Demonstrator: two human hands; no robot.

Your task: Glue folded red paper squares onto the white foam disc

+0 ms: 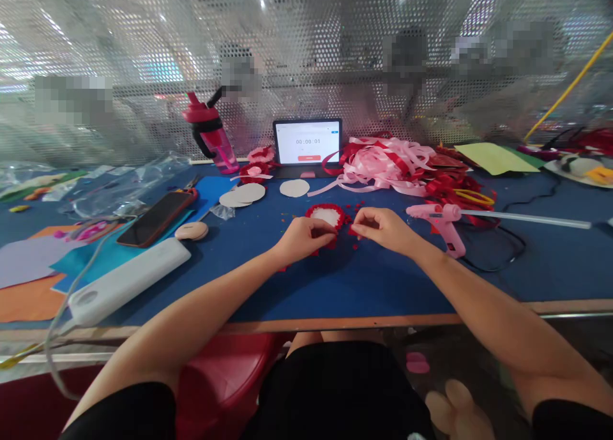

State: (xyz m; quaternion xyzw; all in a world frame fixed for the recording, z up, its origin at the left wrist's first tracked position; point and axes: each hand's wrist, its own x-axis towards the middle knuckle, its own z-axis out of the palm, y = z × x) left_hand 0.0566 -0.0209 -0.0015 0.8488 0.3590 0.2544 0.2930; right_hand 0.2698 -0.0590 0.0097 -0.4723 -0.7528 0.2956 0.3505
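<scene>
A white disc edged with a ring of bunched red pieces lies on the blue table, just beyond my hands. My left hand is at its near side, thumb and fingers pressed together; whatever is between them is hidden. To the right, my right hand pinches a small red ribbon piece between thumb and fingertips. Small red scraps are scattered between and behind the hands. Plain white discs lie farther back.
A pink glue gun with a long glue stick rests to the right, its cable behind it. Pink and red ribbons are heaped at the back. A tablet, bottle, phone and white power strip-like bar stand or lie leftward.
</scene>
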